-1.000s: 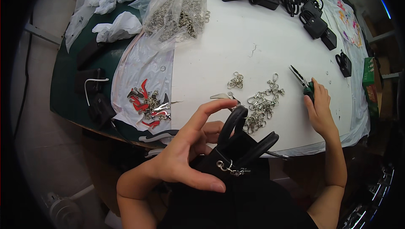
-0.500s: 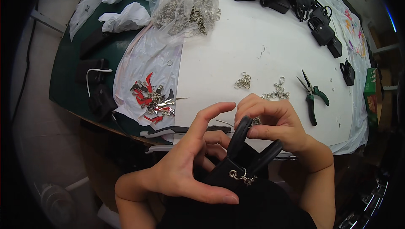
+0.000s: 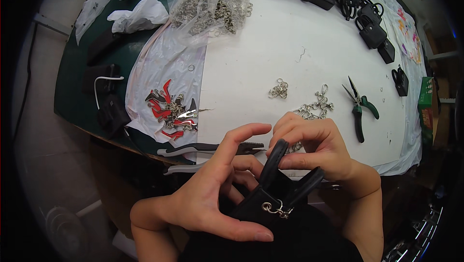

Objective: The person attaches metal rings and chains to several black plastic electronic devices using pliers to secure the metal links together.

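Observation:
A small black handbag (image 3: 254,203) with two looped handles (image 3: 273,161) is held low in front of me. My left hand (image 3: 205,206) supports it, with the thumb along the near side and the fingers curled behind. A metal ring with a short chain (image 3: 276,210) hangs from an eyelet on its near side. My right hand (image 3: 316,141) is closed, thumb and fingers pinching at a silvery ring or clasp (image 3: 296,147) beside the upright handle. Its exact shape is hidden by my fingers. Grey-handled pliers (image 3: 191,149) lie behind my left hand, partly covered by it.
Green-handled needle-nose pliers (image 3: 357,110) lie to the right. Loose rings (image 3: 278,89) and clasp chains (image 3: 314,108) sit mid-table. Red and black shoe-shaped charms (image 3: 171,110) are at left, below a clear bag of chains (image 3: 210,8). Several small black bags (image 3: 371,31) line the far right.
My right hand has shifted slightly down against the handle, and the metal piece in it shows less. My left hand keeps its hold on the handbag. The view has shifted a little.

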{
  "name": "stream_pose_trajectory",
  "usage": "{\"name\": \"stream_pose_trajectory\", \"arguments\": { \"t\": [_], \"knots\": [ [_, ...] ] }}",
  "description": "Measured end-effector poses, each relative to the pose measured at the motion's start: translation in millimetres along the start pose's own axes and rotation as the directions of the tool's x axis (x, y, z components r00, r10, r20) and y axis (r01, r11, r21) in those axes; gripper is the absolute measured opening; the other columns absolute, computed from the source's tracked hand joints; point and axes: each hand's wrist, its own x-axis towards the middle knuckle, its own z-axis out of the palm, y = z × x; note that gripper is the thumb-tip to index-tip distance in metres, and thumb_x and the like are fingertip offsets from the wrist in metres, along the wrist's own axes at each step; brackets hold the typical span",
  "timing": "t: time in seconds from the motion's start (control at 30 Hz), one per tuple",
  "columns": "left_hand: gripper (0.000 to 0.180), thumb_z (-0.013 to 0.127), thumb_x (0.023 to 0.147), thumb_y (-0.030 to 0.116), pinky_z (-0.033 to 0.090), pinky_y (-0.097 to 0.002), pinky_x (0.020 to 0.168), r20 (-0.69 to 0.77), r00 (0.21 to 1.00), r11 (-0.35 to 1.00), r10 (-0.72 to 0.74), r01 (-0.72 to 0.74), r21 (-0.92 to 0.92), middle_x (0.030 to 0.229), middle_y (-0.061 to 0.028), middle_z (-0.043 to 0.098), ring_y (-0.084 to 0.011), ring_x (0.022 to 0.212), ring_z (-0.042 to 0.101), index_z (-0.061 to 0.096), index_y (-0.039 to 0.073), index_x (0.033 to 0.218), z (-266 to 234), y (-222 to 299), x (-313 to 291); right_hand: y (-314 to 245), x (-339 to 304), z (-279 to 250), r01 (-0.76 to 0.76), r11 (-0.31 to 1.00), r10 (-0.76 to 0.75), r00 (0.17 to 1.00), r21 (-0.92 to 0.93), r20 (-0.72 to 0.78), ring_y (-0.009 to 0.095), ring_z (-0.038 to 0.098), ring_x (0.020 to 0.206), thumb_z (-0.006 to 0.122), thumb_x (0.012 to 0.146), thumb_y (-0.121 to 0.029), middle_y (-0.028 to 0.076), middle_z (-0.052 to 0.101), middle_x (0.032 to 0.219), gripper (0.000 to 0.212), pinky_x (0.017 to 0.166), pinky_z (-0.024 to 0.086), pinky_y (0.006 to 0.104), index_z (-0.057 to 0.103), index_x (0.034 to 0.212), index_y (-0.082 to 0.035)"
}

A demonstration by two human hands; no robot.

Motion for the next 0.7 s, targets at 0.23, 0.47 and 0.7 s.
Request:
{"name": "stream_pose_trajectory", "arguments": {
  "t": [0.23,0.47,0.7],
  "knots": [
    [0.118,0.089,0.069,0.004,0.054,-0.0299,0.082,-0.007,1.0,1.0,0.017,-0.017,-0.008,0.115,-0.0091,0.056,-0.0186,0.103,0.061,0.009,0.011,0.155,2.6,-1.6,-7.6,4.6,-3.2,2.2,0.033,0.999,-0.032,0.989,-0.002,0.145,0.018,0.06,0.098,0.081,0.081,-0.008,0.004,0.072,0.1,0.019,0.091,0.045,0.0325,0.077,0.1,-0.007],
    [0.096,0.092,0.055,0.017,0.051,-0.036,0.091,-0.13,0.942,0.8,0.309,-0.183,0.572,0.122,-0.0174,0.061,-0.0269,0.11,0.063,0.047,0.001,0.139,-34.4,-21.4,-74.6,3.8,9.8,-11.2,0.171,0.945,-0.159,0.985,-0.278,0.066,0.02,0.06,0.108,0.074,0.087,-0.007,0.008,0.071,0.112,0.04,0.097,0.046,0.034,0.065,0.126,-0.005],
    [0.091,0.088,0.045,0.014,0.043,-0.0356,0.102,-0.586,0.798,0.747,0.14,0.303,0.591,0.129,-0.0165,0.058,-0.026,0.12,0.056,0.058,-0.002,0.13,-101.3,-63.5,-267.6,20.9,61.3,-74.6,0.036,0.653,-0.247,0.954,-0.757,-0.168,0.02,0.064,0.088,0.072,0.086,-0.013,0.009,0.072,0.093,0.018,0.079,0.049,0.0325,0.074,0.099,-0.001]
  ]
}}
